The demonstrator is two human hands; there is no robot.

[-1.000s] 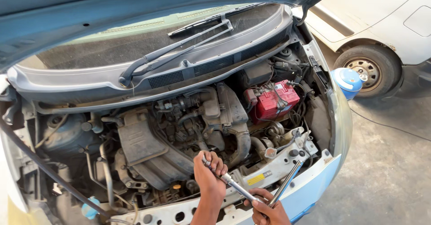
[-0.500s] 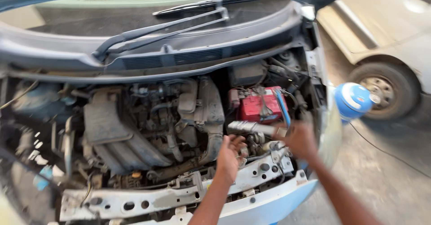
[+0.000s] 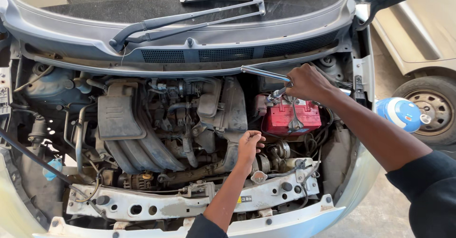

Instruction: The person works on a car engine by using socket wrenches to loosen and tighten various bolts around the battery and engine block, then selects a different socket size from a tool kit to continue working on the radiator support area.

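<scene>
Gripping a long chrome metal ratchet wrench [image 3: 266, 73], the right hand [image 3: 308, 82] is closed around its handle near the head, above the red rectangular car battery [image 3: 290, 115] at the right rear of the engine bay. The wrench shaft sticks out to the left of the fist, level with the grey plastic cowl panel [image 3: 190, 53] below the windscreen, and a short socket end points down from the fist toward the battery top. A second small metal tool [image 3: 295, 123] stands on the battery lid, just below that hand.

The left hand [image 3: 249, 145] hovers lower, near the front edge of the bay, fingers loosely curled and holding nothing, just beside the dusty grey engine intake housing [image 3: 223, 110] and above a round metal cap [image 3: 259, 176]. Both hands are well apart.

Along the front edge runs the pale perforated metal radiator support bar [image 3: 190, 205]. Black windscreen wipers [image 3: 190, 17] lie at the rear. Beyond the right edge of the car sits a blue and white round container [image 3: 401, 114], with another car's wheel [image 3: 434, 107] behind it.
</scene>
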